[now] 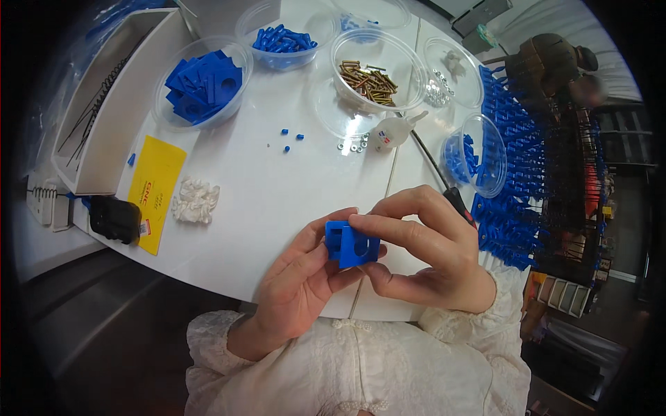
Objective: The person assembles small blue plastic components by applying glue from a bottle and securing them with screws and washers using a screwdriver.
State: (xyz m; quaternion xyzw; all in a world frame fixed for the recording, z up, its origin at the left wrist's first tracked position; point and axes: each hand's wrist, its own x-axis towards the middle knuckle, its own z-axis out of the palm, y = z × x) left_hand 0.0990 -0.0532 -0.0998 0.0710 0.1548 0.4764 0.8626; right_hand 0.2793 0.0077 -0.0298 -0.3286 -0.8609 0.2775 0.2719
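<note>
Blue part (348, 248) held at the counter (243, 180), its back hidden

Both hands have hold of the blue part above the counter's near edge. The left hand (295, 295) is partly closed, its thumb along the part's left side; the fingers behind the part show only in pieces. The right hand (430, 260) is half curled, index fingertip on the part's upper edge and thumb by its lower right corner; the remaining fingers are mostly hidden. A round hole shows in the facing side, but whether this is one piece or two fitted together is hard to tell.

The right hand also covers some of the screwdriver (456, 202), so its handle end cannot be followed. Beyond lie a white bottle (392, 130) and loose nuts (357, 144), blurred by glare.

Bowls of blue plates (202, 87), blue caps (283, 39) and screws (368, 82) stand further back; another at the top edge is cut off. On the right, the shapes in a stack of blue pieces (510, 125) run together. To the left, a black object (114, 218) overlaps a yellow card (158, 184); its kind is unclear.
</note>
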